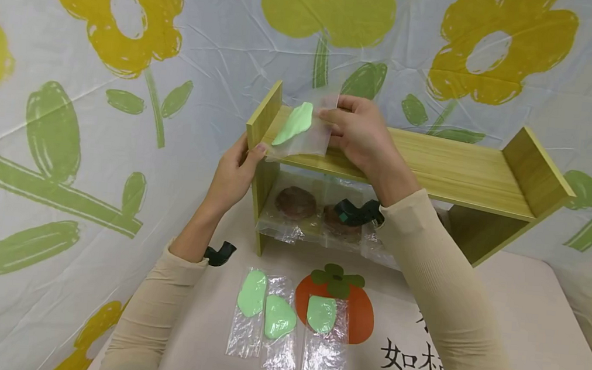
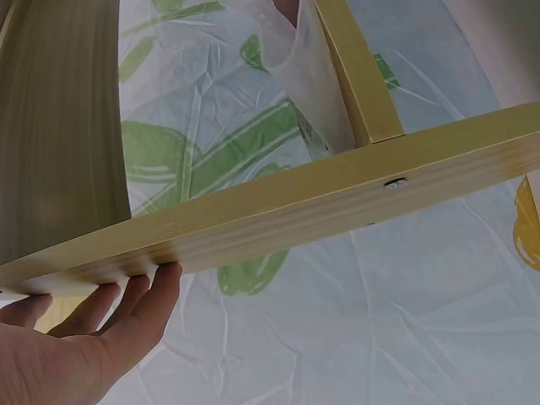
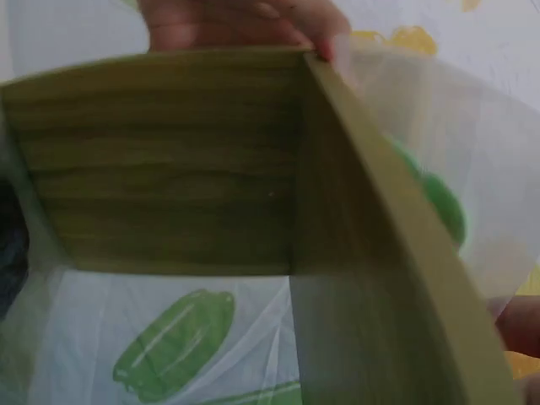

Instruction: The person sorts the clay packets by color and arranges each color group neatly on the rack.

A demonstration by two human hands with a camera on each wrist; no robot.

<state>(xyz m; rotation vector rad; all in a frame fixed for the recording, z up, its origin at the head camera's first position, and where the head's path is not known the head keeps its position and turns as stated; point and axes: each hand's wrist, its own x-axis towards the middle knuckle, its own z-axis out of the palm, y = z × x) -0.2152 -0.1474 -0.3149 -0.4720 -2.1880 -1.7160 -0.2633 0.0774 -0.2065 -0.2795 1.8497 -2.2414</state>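
- Holding of the bag [image 1: 319, 143] by its right edge is done by the right hand [image 1: 364, 135] in the head view; the edge is pinched between thumb and fingers.
- The green slab [image 1: 295, 125] inside that bag is seen just left of the right fingertips, apart from them, above the left end of the shelf [image 1: 451, 163].
- The shelf's left end is gripped by the left hand [image 1: 233, 173], with the thumb laid at the front edge, beside the bag's lower left corner; whether that corner is pressed under the thumb cannot be told.
- On the lower level, below the held bag, brown discs [image 1: 295, 202] are laid in clear plastic, partly covered by the right forearm.
- On the table [image 1: 507, 309], three more bags [image 1: 279, 357] with green pieces are set in a row, the rightmost laid over a printed persimmon [image 1: 362, 317]; black characters [image 1: 399, 358] are printed beside it.
- In the left wrist view, the left fingers are placed along the outer face of the shelf's side panel; clear plastic is shown beside an inner board.
- In the right wrist view, the held bag is partly hidden by a panel, and its green slab is seen past the panel's edge; the left hand is shown at the corner above, and the right fingers are only partly caught at the right border.
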